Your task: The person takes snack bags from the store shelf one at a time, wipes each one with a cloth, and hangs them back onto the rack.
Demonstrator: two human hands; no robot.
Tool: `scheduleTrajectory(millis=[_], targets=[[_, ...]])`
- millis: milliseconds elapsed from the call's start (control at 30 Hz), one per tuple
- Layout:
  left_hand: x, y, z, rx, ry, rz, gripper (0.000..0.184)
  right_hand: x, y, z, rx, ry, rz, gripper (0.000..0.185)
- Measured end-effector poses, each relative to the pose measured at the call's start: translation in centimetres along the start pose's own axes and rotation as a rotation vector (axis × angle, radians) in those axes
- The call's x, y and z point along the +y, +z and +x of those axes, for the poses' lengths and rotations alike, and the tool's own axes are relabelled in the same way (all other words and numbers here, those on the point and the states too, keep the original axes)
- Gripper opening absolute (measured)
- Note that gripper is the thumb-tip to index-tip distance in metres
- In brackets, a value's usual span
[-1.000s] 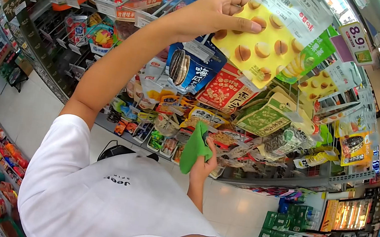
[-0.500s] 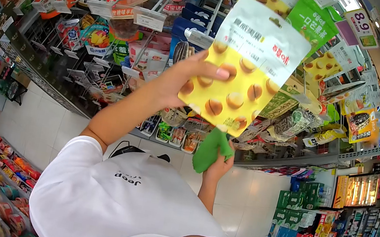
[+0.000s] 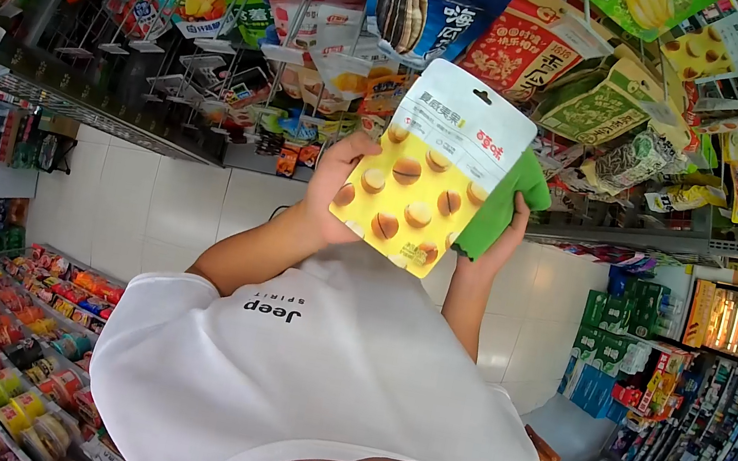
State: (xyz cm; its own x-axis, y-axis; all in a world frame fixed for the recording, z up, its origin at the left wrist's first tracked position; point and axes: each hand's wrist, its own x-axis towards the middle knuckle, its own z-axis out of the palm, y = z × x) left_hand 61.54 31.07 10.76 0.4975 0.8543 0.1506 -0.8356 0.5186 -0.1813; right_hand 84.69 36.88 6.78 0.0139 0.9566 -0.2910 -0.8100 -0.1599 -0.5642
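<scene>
My left hand (image 3: 337, 187) is closed on the left edge of a bag of macadamia nuts (image 3: 416, 185), which has a white top, a yellow lower part with nut pictures, and a hang hole. The bag is upright and slightly tilted in front of my chest, its printed front facing me. On its right side, my right hand (image 3: 504, 240) grips a green cloth (image 3: 499, 209). The cloth lies along the bag's right edge, partly hidden behind it. Whether my right fingers also hold the bag cannot be seen.
Ahead runs a snack shelf with hooks, including a blue sunflower seed bag (image 3: 435, 10) and a red bag (image 3: 524, 52). Its lower edge (image 3: 624, 238) crosses ahead of me. Packaged goods (image 3: 23, 347) fill a display behind left; green boxes (image 3: 614, 323) are stacked at right.
The macadamia bag has come down from the shelf towards my chest in my left hand. My right hand has risen with the cloth to the bag's right side.
</scene>
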Motion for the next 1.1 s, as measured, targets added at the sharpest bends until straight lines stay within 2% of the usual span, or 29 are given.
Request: scheduleTrajectory(millis=[100,133,200,300,367,400,433,467,567,700,800,900,1000,1033,1100], targets=[[0.2,-1.4,-0.1,0.053,0.056,0.012,0.064,-1.0,1.6,-0.4,-0.106,0.041,0.093,0.048],[0.1,-1.4,0.0,0.013,0.06,0.018,0.063,-1.7,1.6,-0.6,-0.076,0.0,0.07,0.047],[0.0,-1.2,0.3,0.14,0.097,0.075,0.062,-3.2,1.7,-0.9,-0.022,-0.079,0.02,0.047],[-0.8,-1.6,0.9,0.181,0.149,0.183,0.061,-4.9,2.9,-1.9,-0.052,-0.331,-0.293,0.044],[-1.3,-2.4,1.3,0.16,0.13,0.261,0.059,-4.9,4.2,-2.4,-0.386,-0.698,-0.869,0.044],[-1.6,-2.8,1.4,0.147,0.119,0.302,0.058,-4.4,5.5,-2.5,-0.553,-0.814,-1.111,0.046],[-2.0,-3.1,1.6,0.085,0.105,0.249,0.057,-4.0,6.9,-2.5,-0.724,-0.962,-1.303,0.049],[-2.3,-3.2,1.5,0.122,0.141,0.26,0.057,-3.2,8.2,-2.5,-0.891,-1.045,-1.447,0.053],[-2.7,-3.3,2.2,0.207,0.263,0.3,0.057,-1.2,7.8,-2.6,-0.915,-1.073,-1.454,0.061],[-2.7,-3.4,1.9,0.183,0.314,0.318,0.057,-0.6,7.1,-3.6,-1.066,-0.977,-1.448,0.06],[-3.0,-3.8,1.9,0.2,0.334,0.307,0.058,-0.6,6.9,-2.0,-1.06,-0.954,-1.376,0.061],[-3.7,-2.9,2.2,0.25,0.277,0.419,0.057,-1.2,7.7,0.3,-0.905,-0.961,-1.447,0.061],[-3.7,-5.1,1.7,0.236,0.496,0.62,0.056,-0.1,8.2,-0.3,-0.931,-0.921,-1.423,0.06],[-3.5,-5.6,1.6,0.23,0.57,0.688,0.055,0.3,8.4,-1.1,-1.016,-0.915,-1.436,0.06],[-3.1,-5.4,1.2,0.172,0.509,0.568,0.054,0.3,8.7,-1.0,-1.062,-0.884,-1.401,0.061]])
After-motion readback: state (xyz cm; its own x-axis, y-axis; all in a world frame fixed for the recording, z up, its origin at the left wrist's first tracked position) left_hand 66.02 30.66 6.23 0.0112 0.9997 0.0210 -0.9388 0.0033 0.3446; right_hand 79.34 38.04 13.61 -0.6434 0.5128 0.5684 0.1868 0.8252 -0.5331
